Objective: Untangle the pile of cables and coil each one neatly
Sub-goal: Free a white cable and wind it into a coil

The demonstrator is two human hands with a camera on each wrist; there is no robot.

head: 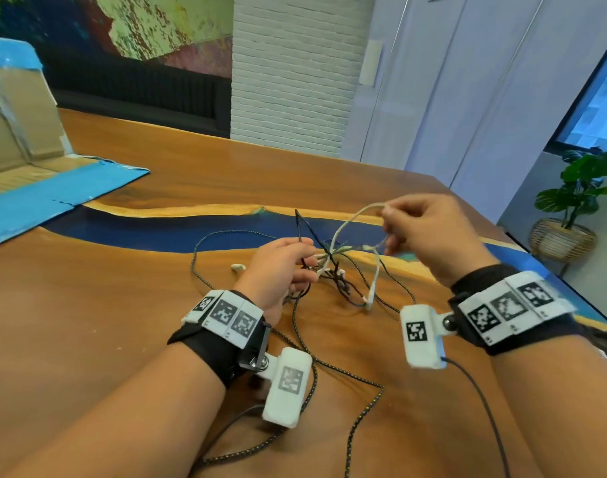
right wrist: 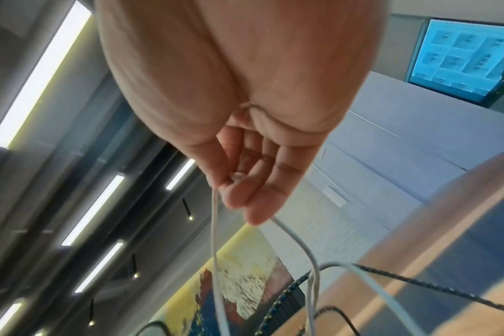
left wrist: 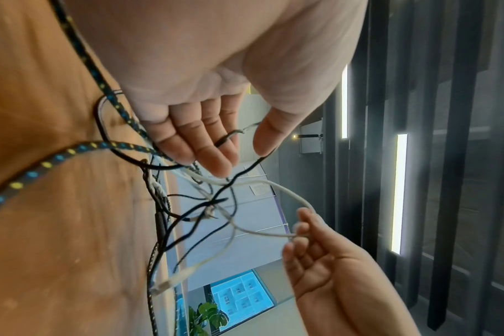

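A tangle of thin black and white cables (head: 333,270) lies mid-table on the wooden table (head: 88,305). My left hand (head: 307,257) sits at the tangle's left side. Its thumb and fingers (left wrist: 207,147) hold a thin black cable (left wrist: 230,136) that sticks up from the knot. My right hand (head: 386,219) is raised to the right and pinches a loop of the white cable (head: 347,225), lifted off the table. In the right wrist view the white cable (right wrist: 216,238) hangs down from my pinching fingertips (right wrist: 233,188). A black braided cable (head: 305,343) with yellow and blue flecks trails from the knot toward me.
An opened cardboard box (head: 26,167) with blue tape lies at the far left. A blue resin strip (head: 157,225) crosses the table. A small white connector (head: 238,267) lies left of my left hand. A potted plant (head: 571,208) stands beyond the table's right edge.
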